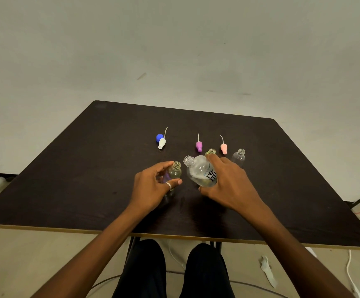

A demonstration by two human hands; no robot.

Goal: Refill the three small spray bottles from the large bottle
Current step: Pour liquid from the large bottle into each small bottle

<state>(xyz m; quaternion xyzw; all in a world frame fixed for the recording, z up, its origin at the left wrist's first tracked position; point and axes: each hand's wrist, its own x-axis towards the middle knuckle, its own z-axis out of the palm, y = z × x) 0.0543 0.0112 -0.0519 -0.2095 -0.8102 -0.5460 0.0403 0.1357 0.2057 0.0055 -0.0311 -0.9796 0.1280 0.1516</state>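
Note:
My right hand (228, 181) grips the large clear bottle (200, 171), uncapped and tilted with its mouth toward the left. My left hand (153, 186) curls around a small clear bottle (175, 171) standing open just left of that mouth; thumb and fingers sit at its sides. A second small bottle (211, 152) peeks out behind my right hand. The third small bottle (239, 157) stands open at the right. Three spray tops with dip tubes lie further back: white (162, 143), purple (199, 146), pink (224, 148).
A blue cap (159, 137) lies beside the white spray top. All of it rests on a dark square table (88, 179) near a pale wall. Cables and scraps of paper lie on the floor below the near edge.

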